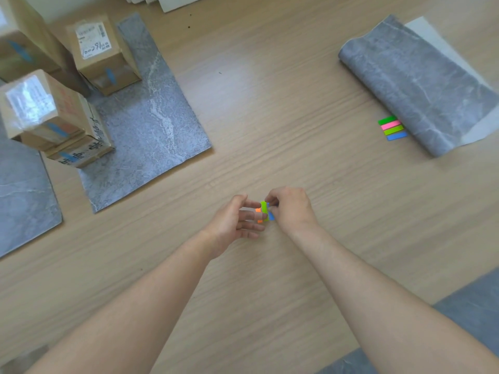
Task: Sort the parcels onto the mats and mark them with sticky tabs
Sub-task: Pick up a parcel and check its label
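Forearms (140, 300) converge mid-frame: sticky tabs (264, 211) are clamped by the left hand (233, 224), one is pinched by the right hand (293, 209), best peeled slowly and singly.

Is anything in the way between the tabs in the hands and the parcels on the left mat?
Nothing visible. The left hand and right hand hold the sticky tabs over the wood floor; only floor and open grey mat lie between them and the nearest parcel stack.
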The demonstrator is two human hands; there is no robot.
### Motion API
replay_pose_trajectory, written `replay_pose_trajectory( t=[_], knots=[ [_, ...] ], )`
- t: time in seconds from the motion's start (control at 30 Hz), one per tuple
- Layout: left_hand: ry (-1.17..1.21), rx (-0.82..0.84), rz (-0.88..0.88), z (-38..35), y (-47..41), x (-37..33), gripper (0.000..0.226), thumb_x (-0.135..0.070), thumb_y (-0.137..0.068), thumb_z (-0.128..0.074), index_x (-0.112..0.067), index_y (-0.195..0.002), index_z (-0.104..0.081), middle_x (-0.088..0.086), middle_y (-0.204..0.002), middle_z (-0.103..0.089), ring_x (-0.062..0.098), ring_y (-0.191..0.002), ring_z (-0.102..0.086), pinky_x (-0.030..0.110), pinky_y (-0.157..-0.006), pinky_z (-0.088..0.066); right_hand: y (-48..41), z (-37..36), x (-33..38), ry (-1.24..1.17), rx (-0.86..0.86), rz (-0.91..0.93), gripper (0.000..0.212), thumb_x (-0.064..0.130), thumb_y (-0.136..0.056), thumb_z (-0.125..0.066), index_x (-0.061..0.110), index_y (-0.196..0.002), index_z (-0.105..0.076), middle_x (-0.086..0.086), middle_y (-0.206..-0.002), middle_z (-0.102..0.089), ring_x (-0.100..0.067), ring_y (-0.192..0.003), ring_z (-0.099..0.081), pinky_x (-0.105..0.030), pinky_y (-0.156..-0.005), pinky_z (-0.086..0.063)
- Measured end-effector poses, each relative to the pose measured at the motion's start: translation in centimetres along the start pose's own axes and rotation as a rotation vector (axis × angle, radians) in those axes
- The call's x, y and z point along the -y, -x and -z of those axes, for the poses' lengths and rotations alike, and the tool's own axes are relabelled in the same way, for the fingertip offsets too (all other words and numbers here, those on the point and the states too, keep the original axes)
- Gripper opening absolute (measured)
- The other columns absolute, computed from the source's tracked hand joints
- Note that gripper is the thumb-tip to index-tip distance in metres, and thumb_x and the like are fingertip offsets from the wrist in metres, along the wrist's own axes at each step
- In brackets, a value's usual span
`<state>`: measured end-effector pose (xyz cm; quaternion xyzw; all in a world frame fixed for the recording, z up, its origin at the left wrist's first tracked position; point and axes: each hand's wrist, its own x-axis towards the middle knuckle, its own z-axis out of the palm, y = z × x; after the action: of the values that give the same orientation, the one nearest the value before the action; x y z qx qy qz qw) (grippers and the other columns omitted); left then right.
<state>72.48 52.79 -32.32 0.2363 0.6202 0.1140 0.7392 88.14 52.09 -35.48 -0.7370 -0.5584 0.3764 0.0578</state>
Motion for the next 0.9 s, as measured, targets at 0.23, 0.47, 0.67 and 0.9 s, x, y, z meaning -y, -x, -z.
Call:
replay_pose_trajectory(
  t=[0.23,0.47,0.67,0.9],
  knots=[
    [0.019,0.008,-0.010,-0.8,0.4,0.8,0.039,-0.029,-0.101,-0.036,-0.004,-0.106,-0.066,0.023,-0.119,-0.069,0.033,-0.083,-0.070,0.036,-0.065,-0.054,0.2,0.0,-0.3,-0.238,-0.079,-0.186,0.020,0.004,-0.082,-0.071,0.018,-0.092,-0.081,-0.002,-0.092,-0.078,-0.017,-0.093,-0.073,-0.028,-0.087,-0.056],
    [-0.116,0.037,0.016,-1.2,1.7,0.7,0.036,-0.024,-0.094,-0.040,-0.007,-0.108,-0.069,0.015,-0.131,-0.062,0.037,-0.099,-0.071,0.036,-0.060,-0.054,0.1,-0.3,-0.7,-0.416,-0.076,-0.336,0.017,0.007,-0.080,-0.074,0.024,-0.079,-0.077,0.002,-0.091,-0.078,-0.012,-0.090,-0.072,-0.020,-0.076,-0.053],
    [-0.191,0.032,0.058,-2.2,2.6,0.1,0.050,-0.033,-0.081,-0.049,-0.006,-0.120,-0.065,0.010,-0.137,-0.057,0.030,-0.090,-0.069,0.040,-0.057,-0.055,-0.7,0.7,-0.8,-0.533,-0.222,-0.357,0.022,0.004,-0.080,-0.069,0.025,-0.073,-0.070,0.001,-0.084,-0.078,-0.014,-0.087,-0.074,-0.031,-0.089,-0.059],
    [-0.192,0.001,0.038,-2.9,3.1,0.2,0.041,-0.029,-0.098,-0.039,-0.003,-0.120,-0.063,0.011,-0.133,-0.058,0.032,-0.097,-0.067,0.041,-0.059,-0.056,0.8,2.8,-1.1,-0.760,-0.526,-0.251,0.025,0.001,-0.079,-0.071,0.021,-0.094,-0.071,0.006,-0.079,-0.074,-0.008,-0.074,-0.072,-0.032,-0.085,-0.060]
  ],
)
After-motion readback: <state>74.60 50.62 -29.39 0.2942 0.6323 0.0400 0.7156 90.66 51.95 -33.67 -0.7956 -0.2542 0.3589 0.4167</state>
